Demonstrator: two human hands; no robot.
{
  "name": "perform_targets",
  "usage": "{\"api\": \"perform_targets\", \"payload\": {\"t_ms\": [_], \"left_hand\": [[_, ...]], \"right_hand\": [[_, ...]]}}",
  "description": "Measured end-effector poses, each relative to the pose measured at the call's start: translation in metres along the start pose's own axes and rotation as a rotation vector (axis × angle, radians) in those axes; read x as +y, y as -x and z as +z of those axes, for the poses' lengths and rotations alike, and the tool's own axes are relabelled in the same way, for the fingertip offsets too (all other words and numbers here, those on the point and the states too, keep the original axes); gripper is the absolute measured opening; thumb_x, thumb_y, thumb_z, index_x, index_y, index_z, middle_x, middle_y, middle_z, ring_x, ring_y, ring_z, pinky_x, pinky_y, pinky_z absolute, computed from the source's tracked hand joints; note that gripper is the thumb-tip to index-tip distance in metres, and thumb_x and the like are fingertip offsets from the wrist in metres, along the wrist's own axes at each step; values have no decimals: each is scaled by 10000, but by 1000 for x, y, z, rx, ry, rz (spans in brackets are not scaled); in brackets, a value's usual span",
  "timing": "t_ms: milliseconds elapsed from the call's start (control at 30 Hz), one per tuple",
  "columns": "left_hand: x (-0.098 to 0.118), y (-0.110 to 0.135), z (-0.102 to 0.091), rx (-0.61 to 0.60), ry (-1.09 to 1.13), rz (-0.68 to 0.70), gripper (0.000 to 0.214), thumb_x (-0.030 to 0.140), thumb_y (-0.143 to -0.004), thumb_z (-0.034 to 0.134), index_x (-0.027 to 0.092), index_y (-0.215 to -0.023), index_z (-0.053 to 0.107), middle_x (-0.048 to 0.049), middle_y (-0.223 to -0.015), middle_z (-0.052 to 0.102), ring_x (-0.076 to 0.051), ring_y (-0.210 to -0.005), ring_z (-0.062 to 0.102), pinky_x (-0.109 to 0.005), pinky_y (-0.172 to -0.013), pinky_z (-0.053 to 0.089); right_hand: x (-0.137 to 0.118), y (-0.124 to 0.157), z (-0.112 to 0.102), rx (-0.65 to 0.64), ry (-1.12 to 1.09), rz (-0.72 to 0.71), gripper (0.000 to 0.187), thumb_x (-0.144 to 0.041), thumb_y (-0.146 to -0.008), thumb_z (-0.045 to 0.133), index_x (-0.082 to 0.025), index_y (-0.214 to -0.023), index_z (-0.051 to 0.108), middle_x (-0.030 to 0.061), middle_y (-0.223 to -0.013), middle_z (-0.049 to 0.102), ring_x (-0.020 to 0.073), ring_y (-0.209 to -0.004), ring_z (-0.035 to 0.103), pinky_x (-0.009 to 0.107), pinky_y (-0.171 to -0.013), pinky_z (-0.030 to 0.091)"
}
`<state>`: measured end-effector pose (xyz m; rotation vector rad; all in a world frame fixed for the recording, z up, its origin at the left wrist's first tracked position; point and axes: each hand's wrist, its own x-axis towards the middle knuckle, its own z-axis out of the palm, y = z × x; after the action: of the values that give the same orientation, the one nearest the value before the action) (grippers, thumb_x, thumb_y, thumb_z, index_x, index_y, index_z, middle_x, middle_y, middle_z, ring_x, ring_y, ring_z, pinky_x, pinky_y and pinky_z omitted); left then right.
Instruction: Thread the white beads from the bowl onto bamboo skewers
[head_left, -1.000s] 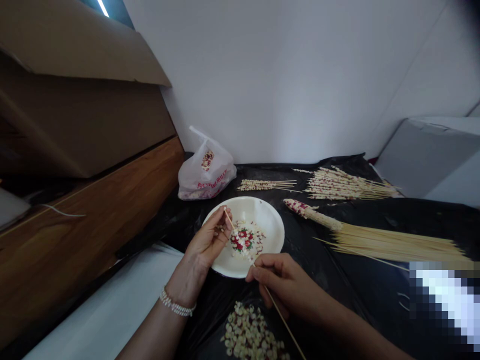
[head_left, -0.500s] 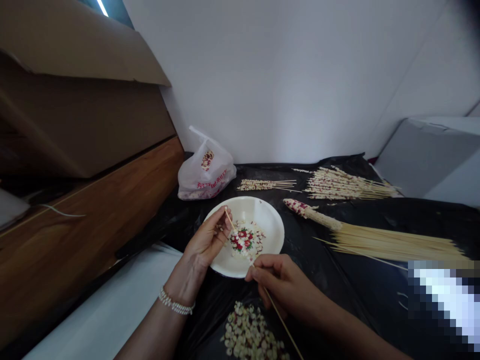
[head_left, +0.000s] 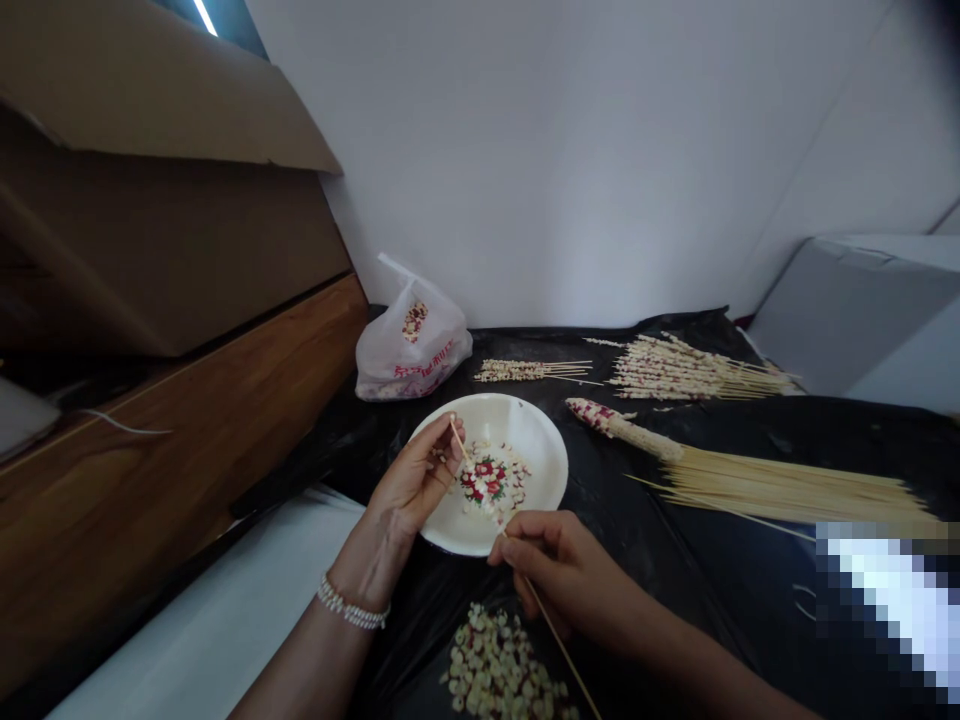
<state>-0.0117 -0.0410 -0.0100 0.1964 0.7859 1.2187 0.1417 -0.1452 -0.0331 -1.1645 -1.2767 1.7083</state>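
Observation:
A thin bamboo skewer [head_left: 559, 642] slants between my hands, with pale and reddish kernels, like corn, threaded along its middle over the bowl. Low on the skewer, my right hand [head_left: 551, 560] pinches it between thumb and fingers. At its upper tip, the curled fingers of my left hand [head_left: 424, 470] pinch a small pale kernel [head_left: 453, 417]; a few more kernels seem to sit in that palm. Beneath both hands is a white enamel bowl [head_left: 551, 450] with a red flower print and loose kernels inside. Nearest me lies a heap of kernels [head_left: 502, 665] on black plastic.
Behind the bowl stands a knotted white plastic bag [head_left: 412, 345]. Rightward lie small strung skewers [head_left: 517, 370], a larger strung pile [head_left: 675, 368], and a bundle of bare skewers [head_left: 787, 480] beside a kernel-covered piece [head_left: 600, 418]. Cardboard boxes [head_left: 187, 250] rise at left; a white box [head_left: 862, 310] at right.
Almost nothing differs. My right hand and the skewer's lower end have shifted very slightly left; my left hand stays in place at the tip.

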Motion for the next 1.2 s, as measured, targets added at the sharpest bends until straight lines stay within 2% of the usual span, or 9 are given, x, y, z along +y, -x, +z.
{"api": "perform_targets", "payload": {"t_ms": [333,567,933,1200], "left_hand": [[-1,-4,-5,-45,-85,48,86,36,-827,598,85,-812,667,-45,-740,680,-72,-632,643,-123,-580,530],[-10,1,-4,-71,-215,64,91,28,-820,615,72,-801,692,-58,-753,689,-81,-631,643,-133,-567,539],[-14,2,-11,-232,-283,-51,77,57,-832,626,76,-816,699,-43,-737,682,-75,-588,628,-154,-563,553],[-9,-1,-6,-94,-168,-88,187,78,-909,499,42,-932,681,-100,-791,687,-122,-674,670,-208,-645,582]], "right_hand": [[1,0,1,33,18,-3,185,-292,-860,532,-162,-739,584,-76,-411,486,45,-300,351,173,-352,243],[-1,-2,-5,44,-19,-60,224,-362,-844,543,-158,-775,606,-77,-422,492,47,-303,339,167,-329,229],[-2,-3,-12,60,-15,-119,265,-412,-848,549,-158,-806,613,-70,-444,492,48,-310,340,169,-323,222],[-3,-3,-14,67,-22,-109,279,-427,-850,544,-157,-828,611,-70,-448,498,43,-308,335,169,-323,216]]}}
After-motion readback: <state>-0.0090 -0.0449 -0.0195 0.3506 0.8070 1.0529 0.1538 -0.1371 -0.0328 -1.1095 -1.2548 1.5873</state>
